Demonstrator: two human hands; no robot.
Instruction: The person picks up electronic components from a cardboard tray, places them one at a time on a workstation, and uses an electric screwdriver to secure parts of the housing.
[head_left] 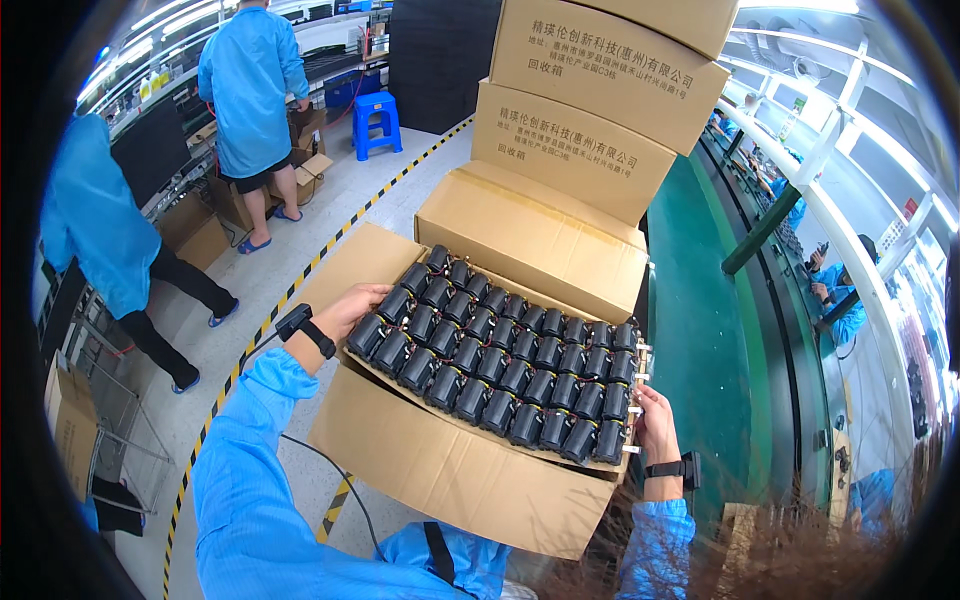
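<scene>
Rows of black cylindrical parts (515, 375) with thin coloured wires fill a flat tan tray (629, 436). My left hand (346, 312) grips the tray's left end, its fingertips partly hidden at the edge. On the opposite end, my right hand (656, 428) is closed around the right edge, near some small white tabs. The tray lies tilted at the mouth of an open cardboard box (450, 465) with its flaps folded out. Whether the tray rests on the box's contents is hidden. Each wrist carries a black strap with a small device.
Behind the open box stand a closed carton (530, 240) and stacked cartons (580, 140). Two people in blue coats (250, 90) are at the left, near a blue stool (377, 125). A green-edged conveyor line (700, 300) runs along the right. A dark cable hangs by my left arm.
</scene>
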